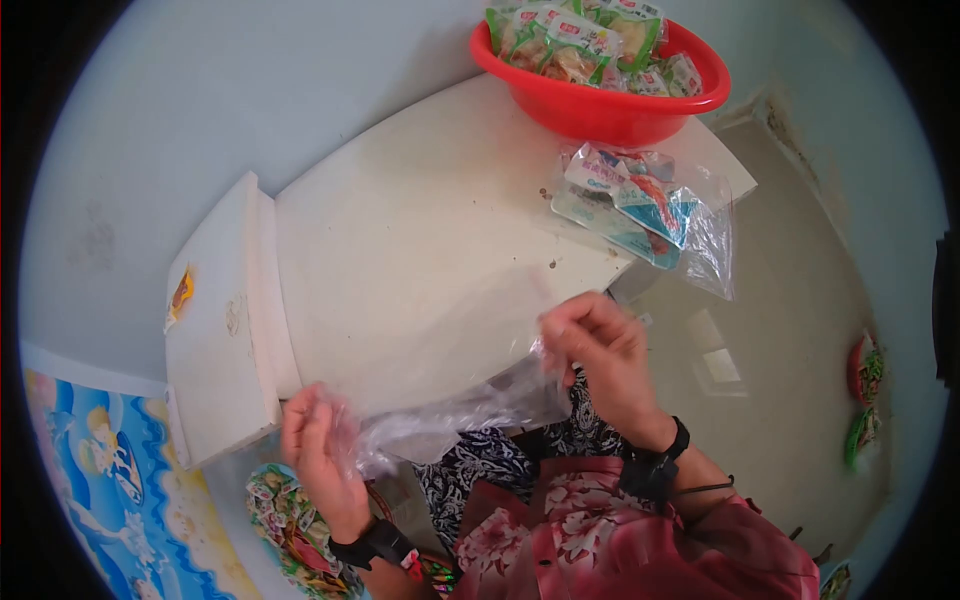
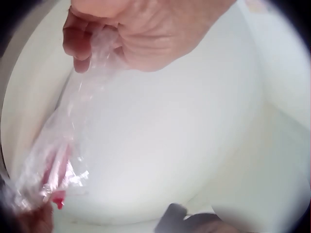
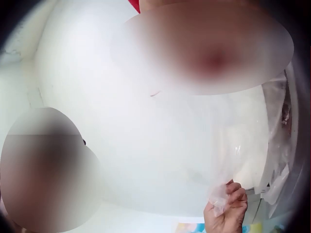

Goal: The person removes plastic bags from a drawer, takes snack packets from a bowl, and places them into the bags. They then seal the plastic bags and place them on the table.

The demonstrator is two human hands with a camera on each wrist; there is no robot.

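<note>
Head view: we see the left hand (image 1: 324, 455) and right hand (image 1: 608, 362), well apart, each pinching one end of a clear plastic bag (image 1: 455, 415) stretched between them at the white counter's (image 1: 400, 240) near edge. Farther off, we see a red basin (image 1: 610, 118) heaped with green-printed packets (image 1: 570, 45).

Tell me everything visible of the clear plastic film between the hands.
The clear plastic film looks thin, glossy and see-through, bunched into creases along its near side, with no print visible. It spans from the left hand to the right hand, each gripping an end, near the edge of the white table. Bag or sheet, I cannot tell.
</note>
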